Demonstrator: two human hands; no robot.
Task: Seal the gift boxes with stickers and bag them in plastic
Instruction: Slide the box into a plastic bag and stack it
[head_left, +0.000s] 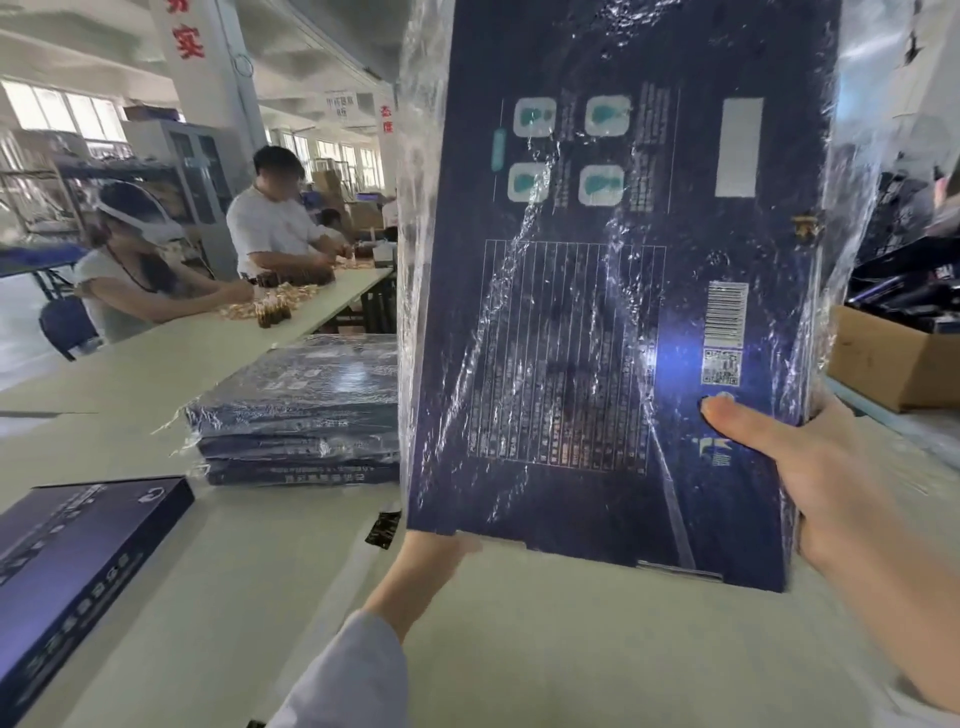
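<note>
A dark blue gift box (613, 312) stands upright in front of me, held above the table inside a clear plastic bag (415, 208) that wraps its sides and top. My right hand (831, 483) grips its lower right edge, thumb pressed on the printed back. My left hand (426, 571) holds the bottom left corner from underneath, its fingers hidden behind the box. A stack of three bagged boxes (301, 415) lies on the table to the left. An unbagged blue box (78, 566) lies flat at the near left.
A small black sticker strip (383, 527) lies on the pale table (545, 649) by the held box. Two people work at the far left end of the table among small bottles (272, 312). A cardboard carton (893, 358) sits at the right.
</note>
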